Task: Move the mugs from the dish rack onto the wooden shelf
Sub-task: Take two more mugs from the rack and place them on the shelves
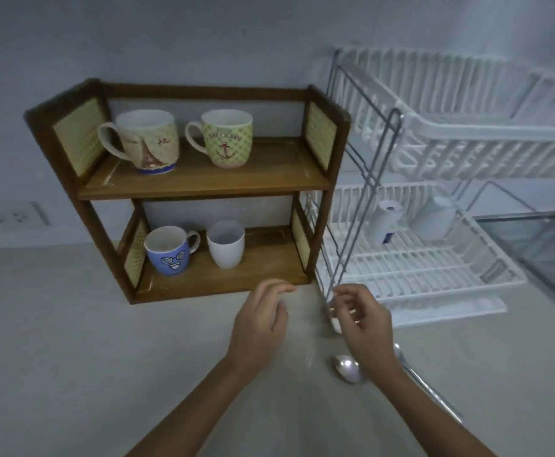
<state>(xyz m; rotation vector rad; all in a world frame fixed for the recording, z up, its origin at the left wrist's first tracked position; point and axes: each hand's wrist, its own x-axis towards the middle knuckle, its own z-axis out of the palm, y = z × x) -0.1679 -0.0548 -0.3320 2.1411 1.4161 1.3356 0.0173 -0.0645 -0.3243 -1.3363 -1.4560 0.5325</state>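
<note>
Head view, only cam. Wooden shelf [203,184] w/ 4 mugs upright: Eiffel Tower mug [147,141] and anchor mug [225,138] on upper board, blue face mug [169,250] and plain white cup [226,244] on lower. Dish rack [434,268] just beside shelf, to its right. Lower tier holds 2 white mugs upside down: one w/ blue mark [386,222], one plain [434,219]. Upper tier looks empty.

Left hand [259,324] hovers over counter near shelf's front edge, fingers loosely curled, holding nothing. Right hand [358,316] at rack's front corner leg, fingers half curled, nothing in them as far as I can tell; blur there. Spoon [348,367] on counter partly under right wrist.

Risks, my read: right hand must go past wire frame [362,199] to reach the mugs; a snag could shift the rack. Inverted mugs need flipping; glaze maybe wet, so slip risk. Wrist could knock spoon.

Both remaining mugs lie well apart from either hand, behind and right of right hand.
</note>
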